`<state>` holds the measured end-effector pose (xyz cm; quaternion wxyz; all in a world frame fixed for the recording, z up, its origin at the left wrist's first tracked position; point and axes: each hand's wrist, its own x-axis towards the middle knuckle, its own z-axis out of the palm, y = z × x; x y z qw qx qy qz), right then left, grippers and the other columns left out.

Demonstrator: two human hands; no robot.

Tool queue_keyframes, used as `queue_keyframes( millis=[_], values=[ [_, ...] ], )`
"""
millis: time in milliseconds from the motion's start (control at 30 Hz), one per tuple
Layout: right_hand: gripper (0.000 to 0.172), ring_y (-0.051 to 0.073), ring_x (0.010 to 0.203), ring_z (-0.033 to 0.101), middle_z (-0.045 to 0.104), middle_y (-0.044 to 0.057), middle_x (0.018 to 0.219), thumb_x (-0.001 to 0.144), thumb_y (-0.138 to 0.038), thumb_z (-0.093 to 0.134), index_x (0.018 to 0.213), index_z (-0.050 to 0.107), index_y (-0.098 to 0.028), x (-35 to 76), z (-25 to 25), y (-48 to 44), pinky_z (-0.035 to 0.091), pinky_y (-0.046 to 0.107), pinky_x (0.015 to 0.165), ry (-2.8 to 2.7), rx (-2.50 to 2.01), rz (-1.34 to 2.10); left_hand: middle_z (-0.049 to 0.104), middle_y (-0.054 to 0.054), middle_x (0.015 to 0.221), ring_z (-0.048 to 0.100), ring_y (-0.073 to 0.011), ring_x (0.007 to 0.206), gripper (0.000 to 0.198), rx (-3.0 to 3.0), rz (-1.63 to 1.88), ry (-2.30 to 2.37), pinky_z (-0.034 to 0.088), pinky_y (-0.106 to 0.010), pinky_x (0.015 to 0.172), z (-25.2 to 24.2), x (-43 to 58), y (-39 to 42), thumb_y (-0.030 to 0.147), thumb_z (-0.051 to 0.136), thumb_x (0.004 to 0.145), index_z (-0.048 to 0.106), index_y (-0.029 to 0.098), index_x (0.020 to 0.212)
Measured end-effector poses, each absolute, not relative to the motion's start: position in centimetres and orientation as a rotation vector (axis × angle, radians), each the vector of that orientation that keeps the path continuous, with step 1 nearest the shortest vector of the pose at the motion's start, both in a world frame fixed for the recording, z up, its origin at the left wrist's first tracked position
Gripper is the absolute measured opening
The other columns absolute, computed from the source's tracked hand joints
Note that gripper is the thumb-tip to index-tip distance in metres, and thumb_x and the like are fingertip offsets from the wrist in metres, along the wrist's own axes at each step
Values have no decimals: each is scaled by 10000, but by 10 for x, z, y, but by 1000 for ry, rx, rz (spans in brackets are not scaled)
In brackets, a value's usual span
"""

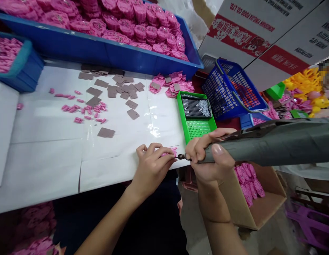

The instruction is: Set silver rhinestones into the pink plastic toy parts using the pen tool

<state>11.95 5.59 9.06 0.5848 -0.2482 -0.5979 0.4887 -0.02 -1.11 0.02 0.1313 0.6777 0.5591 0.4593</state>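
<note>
A white carton (241,35), red-banded, its lettering inverted, stands behind a blue basket (217,95). Orange-red contents (244,90) show inside the basket. Yellow pieces (305,83) lie heaped at far right. A purple stool (310,223) sits lower right, near an open cardboard box (237,203).

Between the left fingers (160,162), a pink part (173,151) looks like moulded plastic. Just ahead of the right fingers (200,148), a dark bit (181,156) has a metallic sheen; the driver (273,143) they grip is matt grey. Just beyond them, a tray (181,111) is glossy green plastic, its silvery pieces (204,107) metallic. Left of the left fingers, plates (106,132) look matt and smooth on a shiny white tabletop (47,156). Below the right fingers, a box (267,212) is matt brown cardboard.
</note>
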Motion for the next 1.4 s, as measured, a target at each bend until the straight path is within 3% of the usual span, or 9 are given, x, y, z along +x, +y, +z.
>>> queue_keyframes(
  millis=[433, 1067, 1267, 1400],
  values=[
    [36, 95, 306, 331, 399, -99, 482, 902, -267, 555, 903, 588, -280, 118, 92, 58, 363, 237, 333, -1411, -562, 1100, 796, 20, 1068, 634, -224, 1009, 53, 2035, 1376, 1634, 256, -435, 857, -3, 1, -12, 191, 696, 972, 690, 241, 991],
    [82, 98, 294, 311, 422, -110, 469, 887, -325, 619, 935, 565, -284, 116, 89, 55, 346, 259, 316, -1358, -644, 1061, 797, 29, 1038, 646, -231, 1019, 94, 2058, 1362, 1634, 249, -446, 869, -1, 2, -12, 142, 704, 939, 674, 229, 957],
    [101, 90, 308, 322, 449, -122, 491, 894, -297, 601, 965, 534, -270, 113, 86, 52, 365, 248, 337, -1359, -663, 1045, 791, 22, 1068, 643, -238, 1041, 54, 2051, 1332, 1631, 263, -452, 876, -1, 0, -13, 231, 711, 963, 672, 241, 998],
    [135, 90, 301, 315, 438, -125, 477, 888, -330, 609, 958, 512, -267, 112, 80, 56, 347, 252, 329, -1354, -675, 1012, 739, -46, 1277, 623, -285, 1135, 381, 2039, 1153, 1688, 297, -467, 918, -1, 1, -11, 333, 811, 884, 638, 227, 1206]
  ],
)
